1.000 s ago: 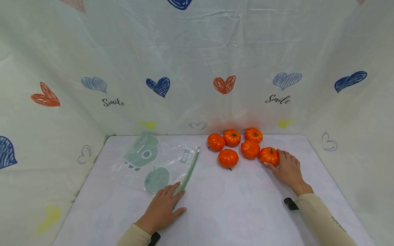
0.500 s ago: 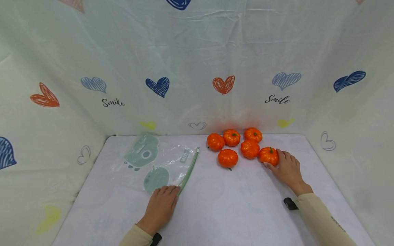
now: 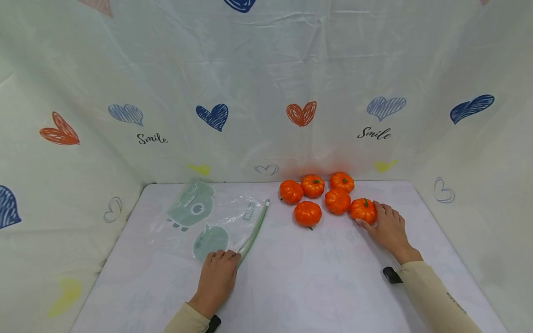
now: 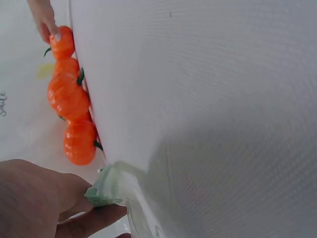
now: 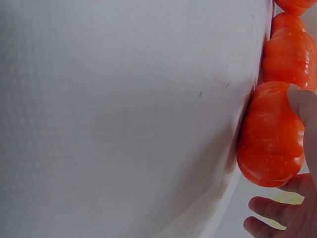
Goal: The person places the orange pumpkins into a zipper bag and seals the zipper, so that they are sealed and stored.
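Note:
A clear zip bag point(image 3: 211, 240) with green cartoon prints and a green zip strip lies flat on the left of the table. My left hand point(image 3: 216, 280) grips its near corner by the strip; in the left wrist view the bag's green edge point(image 4: 106, 188) is pinched between thumb and fingers. On the right, my right hand point(image 3: 390, 231) holds a small orange pumpkin point(image 3: 363, 211) with a green stem, thumb on one side and fingers on the other. That pumpkin point(image 5: 271, 136) still rests on the table. The left thumb's tip is hidden in the head view.
Several more orange pumpkins stand in a cluster left of the held one, among them a front pumpkin point(image 3: 307, 213) and a back right pumpkin point(image 3: 342, 181). A white table point(image 3: 308, 286) lies beneath, with a heart-printed curtain point(image 3: 258, 83) behind.
My left hand has drawn its spread thumb in and taken hold of the bag's near corner. The right hand stays on the same pumpkin, and the pumpkins have not moved.

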Tool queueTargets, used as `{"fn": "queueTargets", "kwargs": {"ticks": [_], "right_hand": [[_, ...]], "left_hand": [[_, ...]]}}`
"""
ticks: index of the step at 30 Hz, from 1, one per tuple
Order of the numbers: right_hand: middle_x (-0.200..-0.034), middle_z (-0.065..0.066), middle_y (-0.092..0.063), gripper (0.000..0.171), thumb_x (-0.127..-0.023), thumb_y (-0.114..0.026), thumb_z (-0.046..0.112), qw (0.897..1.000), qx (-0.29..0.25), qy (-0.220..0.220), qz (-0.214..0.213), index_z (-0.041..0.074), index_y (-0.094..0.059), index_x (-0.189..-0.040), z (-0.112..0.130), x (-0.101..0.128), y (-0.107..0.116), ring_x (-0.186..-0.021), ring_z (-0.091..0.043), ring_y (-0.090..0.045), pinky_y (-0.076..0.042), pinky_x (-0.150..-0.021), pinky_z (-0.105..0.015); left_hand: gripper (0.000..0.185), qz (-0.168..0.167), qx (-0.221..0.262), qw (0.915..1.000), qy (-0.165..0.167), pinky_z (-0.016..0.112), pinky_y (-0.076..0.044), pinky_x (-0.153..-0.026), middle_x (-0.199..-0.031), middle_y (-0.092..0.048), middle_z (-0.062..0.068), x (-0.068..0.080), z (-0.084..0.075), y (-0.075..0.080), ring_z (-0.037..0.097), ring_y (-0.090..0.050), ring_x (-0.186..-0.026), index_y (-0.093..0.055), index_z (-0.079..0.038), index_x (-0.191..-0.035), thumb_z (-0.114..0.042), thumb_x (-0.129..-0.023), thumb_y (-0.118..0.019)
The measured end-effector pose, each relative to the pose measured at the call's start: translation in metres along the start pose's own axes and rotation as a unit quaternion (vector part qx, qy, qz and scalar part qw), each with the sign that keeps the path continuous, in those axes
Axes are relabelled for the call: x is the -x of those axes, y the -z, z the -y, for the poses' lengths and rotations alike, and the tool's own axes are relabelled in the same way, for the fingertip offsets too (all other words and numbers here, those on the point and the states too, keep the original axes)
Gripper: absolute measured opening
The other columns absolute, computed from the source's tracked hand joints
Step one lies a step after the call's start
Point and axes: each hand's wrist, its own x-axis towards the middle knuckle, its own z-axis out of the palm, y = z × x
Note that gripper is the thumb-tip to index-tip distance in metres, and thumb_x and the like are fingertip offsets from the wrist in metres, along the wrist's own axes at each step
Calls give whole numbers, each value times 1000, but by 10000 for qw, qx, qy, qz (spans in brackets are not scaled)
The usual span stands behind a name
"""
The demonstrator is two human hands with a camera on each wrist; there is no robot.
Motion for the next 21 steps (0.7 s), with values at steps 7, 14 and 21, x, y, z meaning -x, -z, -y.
{"fn": "queueTargets", "kwargs": {"ticks": [7,14,21], "right_hand": [[-145,-44,-36,88,-96,-75,38,10000,-46,-20,1,-16,-34,-152,0,-1,1,-133,-64,-30,-20,-114,-79],[-146,-43,-37,86,-96,-76,39,10000,-50,-14,-61,-14,-37,-152,-1,0,0,-133,-64,-32,-21,-114,-78],[-145,-43,-37,87,-95,-76,40,9999,-60,11,-85,-14,-38,-151,-5,-1,-1,-132,-64,-32,-22,-113,-79]], "left_hand": [[30,-273,322,9981,447,50,-54,-93,-110,-76,10,-1,-4,2,30,-68,-103,-79,-2,-113,-2,-83,-83],[32,-499,45,9981,356,51,-52,-94,-106,-74,10,0,-6,4,32,-65,-102,-81,-5,-108,3,-77,-85],[25,-455,-345,9979,301,52,-49,-95,-99,-75,12,1,-1,3,33,-65,-99,-80,-1,-97,1,-74,-89]]}}
